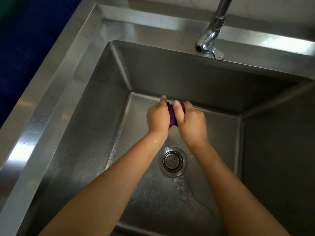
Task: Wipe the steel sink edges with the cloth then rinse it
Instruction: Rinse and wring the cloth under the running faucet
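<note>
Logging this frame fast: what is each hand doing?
Left hand: closed on the cloth.
Right hand: closed on the cloth too.

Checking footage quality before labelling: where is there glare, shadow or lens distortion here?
Head view: bright glare on the steel sink rim at left and far right; right basin wall in deep shadow; wide-angle lens bows the rim lines; crumpled purple cloth between left hand and right hand looks dark but sharp.
</note>
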### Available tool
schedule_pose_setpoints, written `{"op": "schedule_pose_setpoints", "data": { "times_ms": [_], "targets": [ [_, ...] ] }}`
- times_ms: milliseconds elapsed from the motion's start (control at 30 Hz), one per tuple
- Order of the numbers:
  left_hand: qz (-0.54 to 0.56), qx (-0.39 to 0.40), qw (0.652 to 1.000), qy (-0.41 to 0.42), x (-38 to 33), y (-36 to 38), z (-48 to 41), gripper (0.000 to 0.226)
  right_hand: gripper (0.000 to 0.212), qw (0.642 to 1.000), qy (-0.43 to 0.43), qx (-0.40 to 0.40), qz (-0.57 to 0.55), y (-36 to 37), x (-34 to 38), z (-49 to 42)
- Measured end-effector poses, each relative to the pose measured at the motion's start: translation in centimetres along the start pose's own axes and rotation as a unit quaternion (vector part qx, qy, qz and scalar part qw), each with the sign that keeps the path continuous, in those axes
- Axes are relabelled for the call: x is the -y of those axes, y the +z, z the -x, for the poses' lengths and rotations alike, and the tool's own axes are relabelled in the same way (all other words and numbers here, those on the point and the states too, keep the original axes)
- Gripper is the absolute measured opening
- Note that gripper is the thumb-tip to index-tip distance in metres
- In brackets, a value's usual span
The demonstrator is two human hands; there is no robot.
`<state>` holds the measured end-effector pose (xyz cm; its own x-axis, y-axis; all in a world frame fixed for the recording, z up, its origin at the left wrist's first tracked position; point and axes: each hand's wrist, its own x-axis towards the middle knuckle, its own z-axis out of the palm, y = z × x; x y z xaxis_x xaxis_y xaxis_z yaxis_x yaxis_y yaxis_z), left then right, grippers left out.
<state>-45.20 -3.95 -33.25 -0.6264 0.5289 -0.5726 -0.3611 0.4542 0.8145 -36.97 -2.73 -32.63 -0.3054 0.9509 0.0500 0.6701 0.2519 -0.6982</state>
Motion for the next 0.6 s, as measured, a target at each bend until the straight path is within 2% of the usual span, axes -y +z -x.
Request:
{"op": "schedule_pose_setpoints", "data": {
  "times_ms": [167, 400, 533, 600],
  "targets": [
    [-0.014, 0.028, 0.999, 0.015, -0.5, 0.3, 0.7, 0.048, 0.041, 0.998, 0.011, -0.014, -0.054, -1.2, 0.2, 0.2],
    [-0.061, 0.067, 0.996, 0.026, -1.2, 1.0, 3.1, 0.046, 0.036, 0.997, 0.028, 0.005, -0.067, -4.2, 0.0, 1.4],
    [-0.13, 0.071, 0.981, 0.128, -4.0, 1.8, 5.5, 0.047, 0.039, 0.983, 0.077, 0.013, -0.164, -6.7, 0.5, 1.8],
    [-0.171, 0.086, 0.963, 0.191, -5.1, 1.8, 6.3, 0.04, 0.048, 0.96, 0.156, 0.045, -0.229, -7.9, 0.8, 1.7]
  ]
}}
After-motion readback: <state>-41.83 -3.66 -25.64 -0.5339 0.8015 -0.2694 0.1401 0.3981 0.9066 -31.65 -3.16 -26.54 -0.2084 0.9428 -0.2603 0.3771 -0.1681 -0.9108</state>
